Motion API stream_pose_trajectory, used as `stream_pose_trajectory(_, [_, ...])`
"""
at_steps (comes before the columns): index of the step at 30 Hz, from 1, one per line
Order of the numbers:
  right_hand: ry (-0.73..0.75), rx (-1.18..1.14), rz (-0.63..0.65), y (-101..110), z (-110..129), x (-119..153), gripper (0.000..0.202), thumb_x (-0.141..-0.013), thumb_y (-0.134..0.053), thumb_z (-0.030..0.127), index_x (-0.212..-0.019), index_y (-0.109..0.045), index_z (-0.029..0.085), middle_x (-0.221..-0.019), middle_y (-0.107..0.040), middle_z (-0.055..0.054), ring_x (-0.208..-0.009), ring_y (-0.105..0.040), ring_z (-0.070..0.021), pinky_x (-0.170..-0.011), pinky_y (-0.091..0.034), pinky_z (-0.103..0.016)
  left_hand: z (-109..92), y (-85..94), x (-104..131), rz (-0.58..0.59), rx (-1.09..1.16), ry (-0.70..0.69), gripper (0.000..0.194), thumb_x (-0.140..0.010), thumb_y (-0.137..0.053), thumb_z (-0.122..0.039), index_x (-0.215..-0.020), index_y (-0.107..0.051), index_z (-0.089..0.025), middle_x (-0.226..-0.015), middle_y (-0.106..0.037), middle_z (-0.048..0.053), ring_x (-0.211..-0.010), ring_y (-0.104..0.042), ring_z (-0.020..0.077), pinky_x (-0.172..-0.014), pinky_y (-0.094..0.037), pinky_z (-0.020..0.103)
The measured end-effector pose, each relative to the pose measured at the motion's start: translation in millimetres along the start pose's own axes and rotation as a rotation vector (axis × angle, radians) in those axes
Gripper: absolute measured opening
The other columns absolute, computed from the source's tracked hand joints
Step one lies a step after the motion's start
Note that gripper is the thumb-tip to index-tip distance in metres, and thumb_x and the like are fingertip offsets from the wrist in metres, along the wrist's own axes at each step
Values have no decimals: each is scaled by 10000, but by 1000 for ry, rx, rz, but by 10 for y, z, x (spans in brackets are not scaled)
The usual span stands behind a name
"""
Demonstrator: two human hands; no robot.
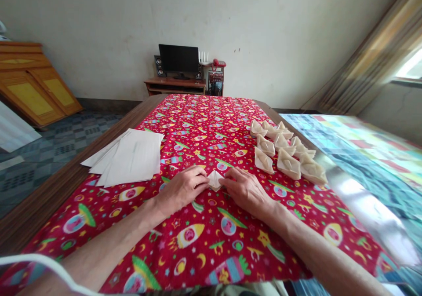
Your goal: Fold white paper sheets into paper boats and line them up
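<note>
A small folded piece of white paper (215, 180), roughly diamond-shaped with creases meeting at its top, lies just above the red patterned cloth (198, 261) between my hands. My left hand (188, 183) pinches its left corner, fingers curled together. At the right corner, the thumb and fingers of my right hand (246, 188) are closed on the same paper. Off to the right sit several folded paper boats (289, 163), cream-coloured, in loose rows. Left of my left hand rests a fanned stack of flat paper sheets (132, 157).
The cloth covers a dark wooden table (49, 181). Beyond its far end stand a monitor (179, 59) and speakers on a low desk (174, 85). A bed with a blue patterned sheet (329, 142) adjoins the right side. A white cable (49, 261) crosses the lower left.
</note>
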State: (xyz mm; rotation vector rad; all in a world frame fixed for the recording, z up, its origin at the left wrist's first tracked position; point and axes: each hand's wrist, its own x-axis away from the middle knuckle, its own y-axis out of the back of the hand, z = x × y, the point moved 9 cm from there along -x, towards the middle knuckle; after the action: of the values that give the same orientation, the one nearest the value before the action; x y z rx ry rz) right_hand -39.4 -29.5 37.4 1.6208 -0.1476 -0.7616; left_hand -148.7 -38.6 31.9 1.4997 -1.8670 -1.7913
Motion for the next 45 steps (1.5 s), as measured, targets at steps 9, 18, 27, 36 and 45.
stream_pose_trajectory(9, [-100, -207, -48, -46, -98, 7, 207, -913, -480, 222, -876, -681, 188, -864, -614, -35, -760, -554, -116, -669, -400, -214, 96, -22, -25, -19, 112, 37, 129, -883, -539, -180, -831, -658, -170, -844, -620, 30, -812, -588, 132, -755, -486, 246])
stream_pose_trajectory(18, [-294, -398, -55, -110, -265, -2, 147, -884, -541, 258, -849, -668, 195, -836, -633, -14, -698, -579, -105, -627, -401, -202, 143, -9, -32, -30, 79, 194, 109, -860, -555, -169, -776, -624, -172, -787, -562, 9, -730, -561, 119, -671, -451, 226])
stream_pose_trajectory(27, [-339, -186, -16, -165, -286, -34, 189, -916, -490, 297, -819, -613, 190, -778, -634, -16, -695, -571, -122, -614, -339, -217, 217, -45, -10, -25, 27, 297, 99, -836, -604, -216, -753, -636, -174, -725, -537, -6, -635, -527, 103, -589, -407, 210])
stream_pose_trajectory(36, [-344, -95, -5, -189, -312, -46, 220, -914, -495, 352, -804, -597, 192, -740, -630, -12, -665, -564, -124, -581, -298, -227, 203, -31, -42, 34, 6, 298, 115, -829, -605, -185, -716, -616, -166, -733, -555, 4, -680, -547, 122, -626, -403, 231])
stream_pose_trajectory(45, [-260, -164, -38, -176, -246, -35, 223, -911, -507, 329, -756, -582, 188, -736, -618, -4, -650, -552, -116, -579, -311, -226, 164, -28, 17, -30, 47, 232, 130, -832, -591, -129, -710, -591, -172, -762, -522, -9, -690, -531, 103, -646, -408, 214])
